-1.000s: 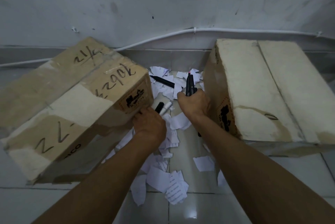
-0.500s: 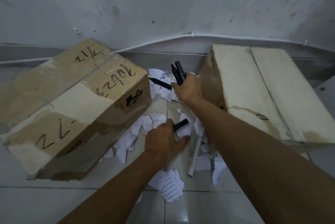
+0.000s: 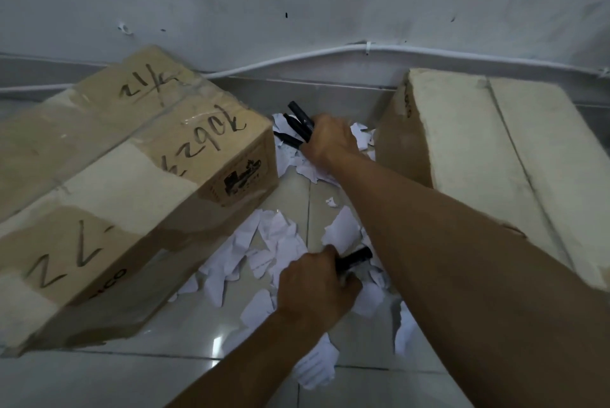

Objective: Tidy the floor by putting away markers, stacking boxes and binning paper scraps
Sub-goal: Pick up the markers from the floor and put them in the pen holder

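My right hand [image 3: 326, 140] is far forward near the wall, closed around a bundle of black markers [image 3: 298, 122] whose ends fan out to the upper left. One of those markers [image 3: 288, 139] lies low against the paper; I cannot tell whether it is in the hand or on the floor. My left hand [image 3: 313, 285] is nearer to me, gripping a black marker [image 3: 355, 257] that points right, just over the white paper scraps [image 3: 264, 249] strewn on the tiled floor. A taped cardboard box [image 3: 125, 176] with handwriting sits left, a second box [image 3: 495, 157] right.
A grey wall with a white cable [image 3: 297, 59] along its base closes the far side. Pale glossy floor tiles [image 3: 165, 374] lie in the foreground, with more paper scraps [image 3: 317, 364] close to me. The gap between the two boxes is narrow.
My right hand has reached left and lower toward the black marker that lay by the wall. My left hand has moved right; the white marker seen on the floor is no longer visible.
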{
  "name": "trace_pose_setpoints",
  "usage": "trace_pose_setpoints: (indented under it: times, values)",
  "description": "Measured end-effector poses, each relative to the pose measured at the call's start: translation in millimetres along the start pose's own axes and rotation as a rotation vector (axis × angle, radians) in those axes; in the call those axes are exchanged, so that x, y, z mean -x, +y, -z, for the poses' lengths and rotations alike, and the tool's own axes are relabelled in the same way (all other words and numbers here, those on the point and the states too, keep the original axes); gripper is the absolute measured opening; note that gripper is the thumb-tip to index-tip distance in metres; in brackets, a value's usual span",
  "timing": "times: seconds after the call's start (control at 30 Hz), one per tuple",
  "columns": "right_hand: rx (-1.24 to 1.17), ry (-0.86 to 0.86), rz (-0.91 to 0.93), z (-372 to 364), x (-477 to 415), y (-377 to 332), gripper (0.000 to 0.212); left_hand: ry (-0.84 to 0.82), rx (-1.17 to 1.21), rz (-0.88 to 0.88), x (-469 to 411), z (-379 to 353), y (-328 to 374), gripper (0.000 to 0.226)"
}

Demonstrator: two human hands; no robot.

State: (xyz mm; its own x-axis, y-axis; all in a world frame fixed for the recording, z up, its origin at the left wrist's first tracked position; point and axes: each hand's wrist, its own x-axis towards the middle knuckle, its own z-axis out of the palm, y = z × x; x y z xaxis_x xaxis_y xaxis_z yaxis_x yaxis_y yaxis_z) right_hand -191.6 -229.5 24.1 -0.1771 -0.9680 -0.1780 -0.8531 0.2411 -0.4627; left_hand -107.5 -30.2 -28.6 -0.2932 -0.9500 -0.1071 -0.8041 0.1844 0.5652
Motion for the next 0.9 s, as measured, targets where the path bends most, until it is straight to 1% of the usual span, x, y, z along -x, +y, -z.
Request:
trace_pose_setpoints:
  times: [0.1,0.2,0.3,0.37,0.47,0.53,0.57,0.67,0.73,0.8,0.9]
  values:
    - [0.021,-0.017,-0.041,-5,-5,5,0.035,0.066,0.054,0.039,-3,17,-12,0.028]
    - [0.031,-0.031,-0.054,-7,-5,11,0.036,0.147,0.126,0.081,-6,29,-21,0.032]
    - [-0.004,-0.022,-0.041,-7,-2,15,0.035,0.252,0.186,0.155,-7,36,-29,0.032]
    - [-0.07,0.017,-0.031,-4,2,15,0.032,0.282,0.216,0.202,-7,38,-32,0.028]
    - [-0.201,0.087,-0.053,5,10,14,0.025,0.297,0.317,0.301,-13,42,-33,0.023]
    - [-0.265,0.125,-0.065,12,19,12,0.019,0.273,0.454,0.376,-16,45,-34,0.02]
    - [-0.283,0.141,-0.066,15,24,12,0.02,0.264,0.527,0.393,-17,46,-33,0.019]
    - [-0.325,0.172,-0.062,25,41,12,0.024,0.26,0.625,0.395,-18,51,-31,0.014]
    - [-0.367,0.205,-0.053,30,53,13,0.023,0.271,0.661,0.404,-19,56,-26,0.014]
    - [-0.39,0.249,-0.014,35,61,15,0.022,0.283,0.672,0.416,-20,61,-21,0.015]
    - [-0.424,0.335,0.056,43,75,17,0.027,0.302,0.714,0.424,-20,69,-12,0.018]
